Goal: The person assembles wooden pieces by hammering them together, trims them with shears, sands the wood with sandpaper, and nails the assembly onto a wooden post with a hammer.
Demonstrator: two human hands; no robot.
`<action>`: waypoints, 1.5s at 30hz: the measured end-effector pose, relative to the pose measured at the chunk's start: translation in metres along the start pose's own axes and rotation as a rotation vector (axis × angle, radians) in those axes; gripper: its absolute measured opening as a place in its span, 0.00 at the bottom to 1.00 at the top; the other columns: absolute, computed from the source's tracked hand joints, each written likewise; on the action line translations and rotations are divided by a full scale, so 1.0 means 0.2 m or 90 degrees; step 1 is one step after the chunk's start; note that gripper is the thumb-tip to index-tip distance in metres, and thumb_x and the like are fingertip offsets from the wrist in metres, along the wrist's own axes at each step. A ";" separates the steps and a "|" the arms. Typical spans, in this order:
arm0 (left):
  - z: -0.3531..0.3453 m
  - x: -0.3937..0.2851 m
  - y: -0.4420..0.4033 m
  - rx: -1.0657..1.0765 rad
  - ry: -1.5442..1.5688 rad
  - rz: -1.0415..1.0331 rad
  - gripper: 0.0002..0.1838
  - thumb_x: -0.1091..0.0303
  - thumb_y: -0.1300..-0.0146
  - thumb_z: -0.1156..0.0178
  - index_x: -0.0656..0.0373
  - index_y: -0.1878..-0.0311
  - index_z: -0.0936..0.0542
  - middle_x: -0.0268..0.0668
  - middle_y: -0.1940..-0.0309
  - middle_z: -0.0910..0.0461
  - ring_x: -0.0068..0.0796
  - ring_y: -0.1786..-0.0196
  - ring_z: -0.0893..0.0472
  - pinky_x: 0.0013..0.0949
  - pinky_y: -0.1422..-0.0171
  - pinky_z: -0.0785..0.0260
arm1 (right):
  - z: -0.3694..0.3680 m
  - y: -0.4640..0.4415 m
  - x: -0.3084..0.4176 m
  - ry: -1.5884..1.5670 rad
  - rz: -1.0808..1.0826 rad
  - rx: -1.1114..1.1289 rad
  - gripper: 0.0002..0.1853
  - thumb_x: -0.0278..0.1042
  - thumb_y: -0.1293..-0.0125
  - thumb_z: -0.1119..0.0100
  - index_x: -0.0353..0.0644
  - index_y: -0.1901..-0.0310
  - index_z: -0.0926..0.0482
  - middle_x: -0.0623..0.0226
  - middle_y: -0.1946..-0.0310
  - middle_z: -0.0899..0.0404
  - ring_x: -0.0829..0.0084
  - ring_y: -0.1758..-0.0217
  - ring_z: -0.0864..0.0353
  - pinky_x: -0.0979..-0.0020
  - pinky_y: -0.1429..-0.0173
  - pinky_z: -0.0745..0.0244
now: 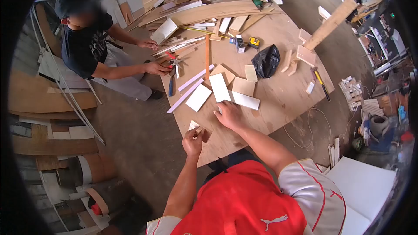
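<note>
My left hand (191, 144) is closed at the table's near edge, its fingers pinching a small piece of wood (200, 129). The exact shape of that piece is partly hidden by the fingers. Farther in, my right hand (229, 115) grips the near end of a white rectangular board (219, 88), thumb on its left side. Left of this board lies another white board (199, 98). A white strip (244, 100) and a bare wooden block (243, 86) lie to its right.
Across the plywood table (278, 100) are a black plastic bag (266, 61), a yellow tape measure (254, 42), a hammer (321, 82) and an upright post (329, 24). A co-worker (89, 48) at the left holds red-handled pliers (173, 61). Scrap wood (209, 11) is piled at the back.
</note>
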State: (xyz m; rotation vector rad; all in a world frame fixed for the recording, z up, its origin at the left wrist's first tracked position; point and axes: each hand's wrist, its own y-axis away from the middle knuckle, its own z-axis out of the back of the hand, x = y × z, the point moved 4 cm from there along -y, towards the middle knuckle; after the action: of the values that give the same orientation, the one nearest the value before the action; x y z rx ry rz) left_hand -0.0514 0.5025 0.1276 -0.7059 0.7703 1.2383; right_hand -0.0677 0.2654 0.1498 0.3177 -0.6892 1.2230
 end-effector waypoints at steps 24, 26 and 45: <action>-0.17 -0.04 -0.57 -0.082 -0.120 0.153 0.16 0.68 0.40 0.21 0.58 0.49 0.08 0.42 0.58 0.11 0.37 0.60 0.11 0.38 0.54 0.19 | -1.26 -1.69 0.27 0.125 0.208 0.119 0.16 0.32 0.31 0.40 0.41 0.44 0.19 0.57 0.42 0.21 0.60 0.58 0.10 0.57 0.62 0.14; -0.16 -0.04 -0.58 -0.081 -0.121 0.148 0.16 0.68 0.40 0.21 0.58 0.49 0.08 0.42 0.58 0.11 0.37 0.59 0.11 0.38 0.54 0.19 | -1.28 -1.74 0.30 0.130 0.170 0.182 0.16 0.32 0.29 0.41 0.41 0.42 0.19 0.57 0.43 0.20 0.59 0.55 0.09 0.57 0.59 0.13; 0.03 0.05 -0.02 -0.121 -0.216 0.143 0.16 0.64 0.40 0.19 0.53 0.48 0.07 0.36 0.62 0.23 0.31 0.67 0.20 0.35 0.62 0.23 | -0.22 -0.36 -0.25 0.113 0.388 0.145 0.16 0.31 0.31 0.36 0.53 0.43 0.16 0.63 0.58 0.19 0.57 0.51 0.13 0.62 0.51 0.16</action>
State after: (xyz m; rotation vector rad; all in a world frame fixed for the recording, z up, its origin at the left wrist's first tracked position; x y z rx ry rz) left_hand -0.0451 0.5119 0.1227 -0.5506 0.4631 1.6019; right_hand 0.0053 0.2299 0.0943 0.1849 -0.5046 1.8934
